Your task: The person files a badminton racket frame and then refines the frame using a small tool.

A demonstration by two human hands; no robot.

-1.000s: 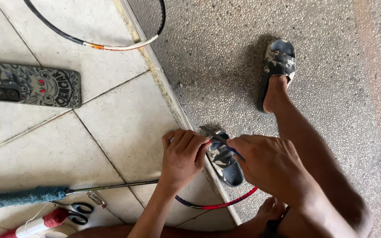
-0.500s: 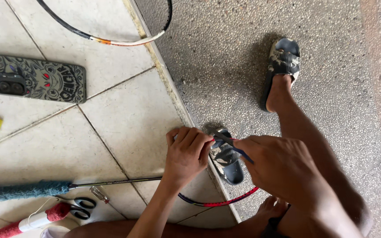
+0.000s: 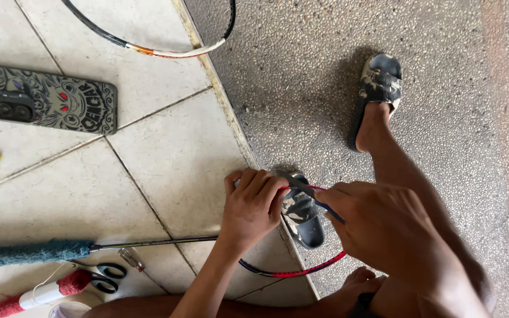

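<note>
Racket frame under curled left hand, right hand pinching.

The tiled floor is meeting a speckled stone floor along a raised edge. A phone is lying on the far left tiles, with a racket frame beyond it. Scissors and a teal-gripped racket are lying near left; a slipper is resting at the edge.

Left hand and right hand gripping red racket frame, phone on tiled floor
</note>
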